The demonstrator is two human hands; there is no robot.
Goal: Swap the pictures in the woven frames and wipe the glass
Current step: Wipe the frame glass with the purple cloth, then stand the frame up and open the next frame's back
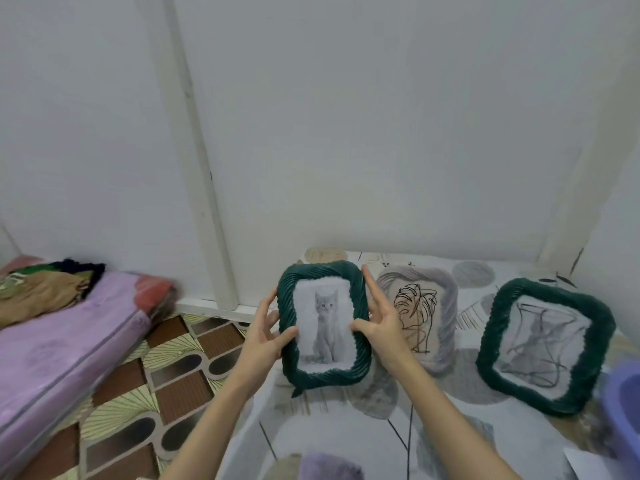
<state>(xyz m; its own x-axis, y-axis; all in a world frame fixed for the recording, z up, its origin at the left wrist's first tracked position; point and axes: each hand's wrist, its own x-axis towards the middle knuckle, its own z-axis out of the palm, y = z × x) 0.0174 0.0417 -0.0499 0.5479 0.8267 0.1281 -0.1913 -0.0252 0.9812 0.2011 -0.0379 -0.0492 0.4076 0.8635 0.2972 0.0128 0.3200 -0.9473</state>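
Note:
A dark green woven frame (323, 374) with a grey kitten picture (325, 327) stands upright near the table's left edge. My left hand (265, 336) holds its left rim, thumb on the front. My right hand (379, 323) holds its right rim, thumb on the front, fingers spread straight upward. A second green woven frame (498, 336) with a dark line drawing under glass leans at the right. A purple cloth (329, 465) lies at the bottom edge.
The table's patterned cover (429, 424) shows leaf and circle prints. A purple plastic tub (623, 407) sits at the right edge, with a white paper corner (585, 465) below it. To the left, a purple mattress (59, 351) with folded clothes lies on the patterned floor. White wall behind.

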